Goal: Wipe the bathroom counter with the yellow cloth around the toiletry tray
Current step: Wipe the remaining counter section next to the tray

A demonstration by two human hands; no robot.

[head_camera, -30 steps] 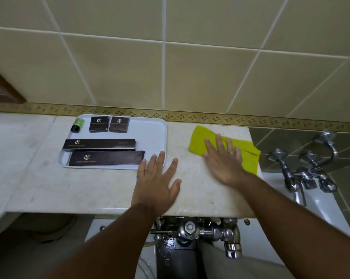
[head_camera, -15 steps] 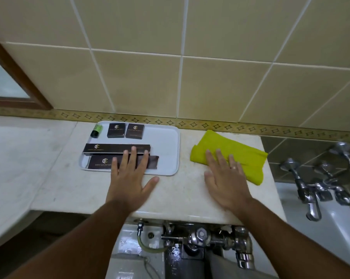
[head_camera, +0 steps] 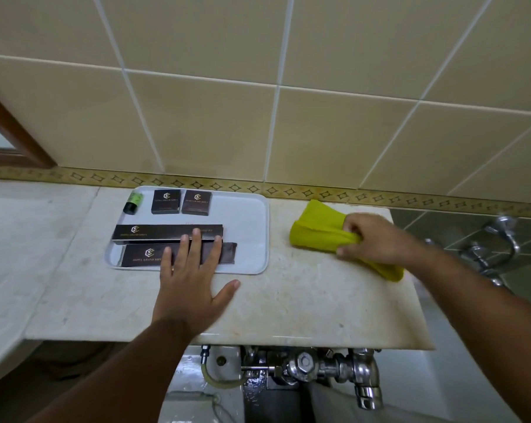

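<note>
The yellow cloth [head_camera: 322,232] lies bunched on the right part of the pale marble counter [head_camera: 303,300]. My right hand [head_camera: 377,239] grips the cloth near its middle, fingers curled into the fabric. The pale toiletry tray [head_camera: 249,227] sits at the back left of the counter. It holds two long dark boxes [head_camera: 154,232], two small dark boxes [head_camera: 165,201] and a small green bottle [head_camera: 133,202]. My left hand [head_camera: 194,282] lies flat with spread fingers across the tray's front rim, fingertips on the long boxes.
A tiled wall with a patterned border [head_camera: 288,189] rises behind the counter. Chrome taps [head_camera: 499,242] stand to the right, over a lower basin. Chrome pipe fittings [head_camera: 319,367] hang under the counter's front edge. A wooden frame [head_camera: 16,135] is at the far left.
My right hand went from lying flat on the cloth to gripping it bunched. My left hand slid left and forward from the bare counter onto the tray's front edge.
</note>
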